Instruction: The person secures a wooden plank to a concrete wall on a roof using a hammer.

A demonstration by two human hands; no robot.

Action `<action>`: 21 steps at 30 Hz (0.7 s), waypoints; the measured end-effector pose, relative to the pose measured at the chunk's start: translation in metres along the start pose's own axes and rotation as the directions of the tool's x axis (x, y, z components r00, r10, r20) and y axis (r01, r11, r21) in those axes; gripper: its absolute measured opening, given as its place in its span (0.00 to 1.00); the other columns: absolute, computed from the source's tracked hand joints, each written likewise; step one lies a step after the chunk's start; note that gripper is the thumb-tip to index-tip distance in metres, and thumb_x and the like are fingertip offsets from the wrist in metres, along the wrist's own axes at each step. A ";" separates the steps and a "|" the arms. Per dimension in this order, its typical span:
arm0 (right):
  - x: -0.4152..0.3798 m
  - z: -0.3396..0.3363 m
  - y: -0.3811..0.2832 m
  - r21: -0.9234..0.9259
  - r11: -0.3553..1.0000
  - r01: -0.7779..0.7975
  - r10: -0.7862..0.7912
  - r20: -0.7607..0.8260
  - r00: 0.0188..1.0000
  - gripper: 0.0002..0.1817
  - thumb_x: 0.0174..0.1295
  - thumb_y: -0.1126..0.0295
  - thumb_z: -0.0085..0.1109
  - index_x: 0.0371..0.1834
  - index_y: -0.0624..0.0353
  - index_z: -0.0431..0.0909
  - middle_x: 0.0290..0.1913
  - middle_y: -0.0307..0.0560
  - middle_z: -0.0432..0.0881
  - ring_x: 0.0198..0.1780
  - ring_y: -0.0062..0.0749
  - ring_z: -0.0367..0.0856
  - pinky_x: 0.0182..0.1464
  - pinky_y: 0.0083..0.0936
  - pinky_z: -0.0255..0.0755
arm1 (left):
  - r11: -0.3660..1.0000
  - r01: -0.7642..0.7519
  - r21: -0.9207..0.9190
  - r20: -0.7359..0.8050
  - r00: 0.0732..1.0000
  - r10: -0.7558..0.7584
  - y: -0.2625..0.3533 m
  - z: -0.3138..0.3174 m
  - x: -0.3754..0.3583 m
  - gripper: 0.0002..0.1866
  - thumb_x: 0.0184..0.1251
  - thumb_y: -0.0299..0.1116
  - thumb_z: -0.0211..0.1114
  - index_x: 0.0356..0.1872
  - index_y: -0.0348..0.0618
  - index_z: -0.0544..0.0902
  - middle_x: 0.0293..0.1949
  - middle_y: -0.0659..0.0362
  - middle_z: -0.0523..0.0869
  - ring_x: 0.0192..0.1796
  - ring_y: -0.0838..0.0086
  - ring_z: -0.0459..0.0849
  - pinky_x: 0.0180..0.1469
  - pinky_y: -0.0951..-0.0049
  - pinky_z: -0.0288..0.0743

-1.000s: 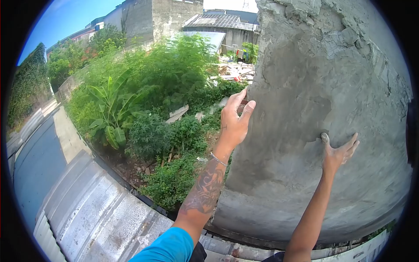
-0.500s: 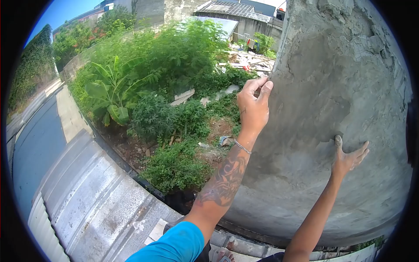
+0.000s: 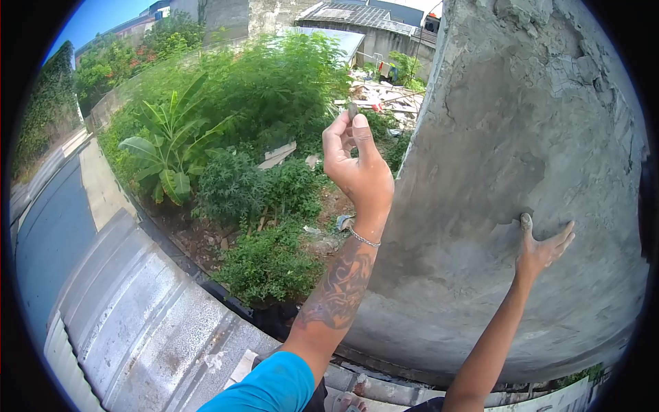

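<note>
My left hand point(image 3: 358, 158), on a tattooed forearm with a bracelet and a blue sleeve, is raised left of the wall's edge. Between its thumb and fingertips it pinches a small grey piece point(image 3: 353, 110), whose exact kind I cannot make out. My right hand point(image 3: 540, 248) lies against the grey plastered wall point(image 3: 473, 254), thumb up and fingers spread, holding nothing visible. A darker, damp-looking patch of plaster spreads above and left of it. Near the top the wall's surface is rough and cracked.
Below left lies a metal sheet roof point(image 3: 165, 309), with a blue surface point(image 3: 51, 240) beyond it. Green shrubs point(image 3: 268, 185) and a banana plant point(image 3: 171, 144) grow beyond the drop. Rubble point(image 3: 391, 96) lies farther back. A ledge point(image 3: 384, 390) runs along the wall's base.
My left hand has moved left, away from the wall's edge, and turned so the small grey piece shows. My right hand stays on the wall. The view has shifted slightly.
</note>
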State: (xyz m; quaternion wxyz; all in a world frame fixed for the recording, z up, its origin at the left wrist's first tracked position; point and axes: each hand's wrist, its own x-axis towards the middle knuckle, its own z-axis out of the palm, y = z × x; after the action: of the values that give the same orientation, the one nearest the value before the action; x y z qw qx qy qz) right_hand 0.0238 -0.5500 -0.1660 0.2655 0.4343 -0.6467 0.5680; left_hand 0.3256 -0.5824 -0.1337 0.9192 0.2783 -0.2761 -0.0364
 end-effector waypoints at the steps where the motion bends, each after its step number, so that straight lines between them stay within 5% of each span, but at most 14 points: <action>1: 0.000 0.000 0.000 -0.002 1.000 -0.001 0.001 -0.001 1.000 0.61 0.44 0.36 0.69 0.77 0.47 0.44 0.76 0.63 0.42 0.76 0.58 0.41 0.70 0.58 0.42 | 0.996 -0.088 0.029 -0.114 0.989 0.091 0.007 -0.003 0.006 0.12 0.70 0.32 0.59 0.45 0.31 0.79 0.39 0.57 0.81 0.38 0.77 0.77 0.42 0.74 0.72; 3: 0.000 0.000 -0.001 -0.005 1.000 -0.002 0.002 -0.001 1.000 0.61 0.44 0.36 0.69 0.77 0.47 0.44 0.75 0.63 0.42 0.76 0.58 0.41 0.70 0.58 0.42 | 0.980 -0.190 0.056 -0.161 0.967 0.196 0.019 -0.008 0.016 0.15 0.70 0.33 0.61 0.47 0.30 0.77 0.37 0.59 0.81 0.38 0.81 0.77 0.40 0.79 0.72; 5: 0.000 0.001 0.001 -0.005 1.000 -0.006 0.006 0.000 1.000 0.60 0.44 0.40 0.72 0.77 0.45 0.44 0.76 0.62 0.41 0.76 0.57 0.40 0.71 0.57 0.41 | 0.960 -0.100 0.263 0.185 0.981 0.052 0.021 -0.017 0.025 0.17 0.69 0.33 0.62 0.52 0.30 0.76 0.41 0.58 0.82 0.38 0.82 0.77 0.39 0.78 0.73; 6: 0.001 0.002 0.002 -0.004 1.000 -0.006 0.006 0.001 1.000 0.60 0.44 0.41 0.73 0.77 0.44 0.44 0.76 0.61 0.41 0.76 0.56 0.40 0.71 0.56 0.40 | 0.945 0.077 0.317 0.365 0.910 -0.196 0.011 -0.017 0.029 0.20 0.69 0.34 0.62 0.56 0.30 0.75 0.44 0.57 0.83 0.41 0.81 0.78 0.40 0.76 0.74; 7: 0.000 0.001 0.002 -0.007 1.000 -0.007 0.007 0.004 1.000 0.60 0.44 0.41 0.73 0.77 0.44 0.44 0.76 0.61 0.41 0.76 0.56 0.40 0.71 0.57 0.40 | 0.902 -0.129 0.413 0.444 0.893 -0.075 -0.029 -0.018 0.022 0.22 0.70 0.38 0.60 0.58 0.30 0.75 0.47 0.54 0.83 0.43 0.77 0.80 0.45 0.75 0.75; 9: 0.001 0.001 0.002 -0.010 1.000 -0.007 0.008 0.006 1.000 0.60 0.44 0.41 0.73 0.77 0.44 0.44 0.76 0.62 0.41 0.76 0.56 0.40 0.71 0.57 0.40 | 0.849 -0.207 0.487 0.466 0.883 -0.052 -0.059 -0.021 0.002 0.23 0.71 0.41 0.58 0.58 0.32 0.76 0.50 0.51 0.82 0.45 0.74 0.81 0.50 0.72 0.75; 12: 0.000 0.001 -0.001 0.002 1.000 -0.022 0.022 0.003 1.000 0.60 0.44 0.41 0.72 0.77 0.45 0.45 0.76 0.61 0.41 0.76 0.56 0.40 0.70 0.58 0.39 | 0.961 0.197 0.191 0.698 0.662 -0.275 -0.044 -0.015 0.006 0.23 0.71 0.43 0.58 0.56 0.33 0.77 0.49 0.52 0.82 0.45 0.74 0.81 0.51 0.73 0.73; 15: 0.001 -0.001 -0.001 -0.030 1.000 -0.004 0.004 0.000 1.000 0.61 0.43 0.36 0.70 0.76 0.51 0.47 0.75 0.64 0.44 0.76 0.57 0.42 0.71 0.54 0.42 | 0.984 0.054 0.167 0.643 0.751 -0.150 -0.023 -0.006 -0.005 0.22 0.70 0.43 0.59 0.52 0.32 0.80 0.44 0.55 0.83 0.44 0.75 0.81 0.49 0.75 0.73; 21: 0.001 0.000 -0.002 -0.041 0.999 -0.018 0.018 -0.003 1.000 0.60 0.43 0.37 0.70 0.76 0.52 0.48 0.75 0.64 0.45 0.76 0.57 0.42 0.72 0.52 0.42 | 0.987 0.100 0.126 0.558 0.815 -0.154 -0.026 -0.003 -0.010 0.15 0.65 0.35 0.66 0.44 0.32 0.84 0.36 0.59 0.85 0.37 0.80 0.81 0.43 0.79 0.73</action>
State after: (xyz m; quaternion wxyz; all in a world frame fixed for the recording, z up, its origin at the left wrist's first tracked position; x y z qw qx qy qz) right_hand 0.0255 -0.5504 -0.1642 0.2700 0.4221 -0.6618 0.5577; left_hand 0.3213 -0.6003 -0.1547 0.7777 0.3143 -0.5186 -0.1658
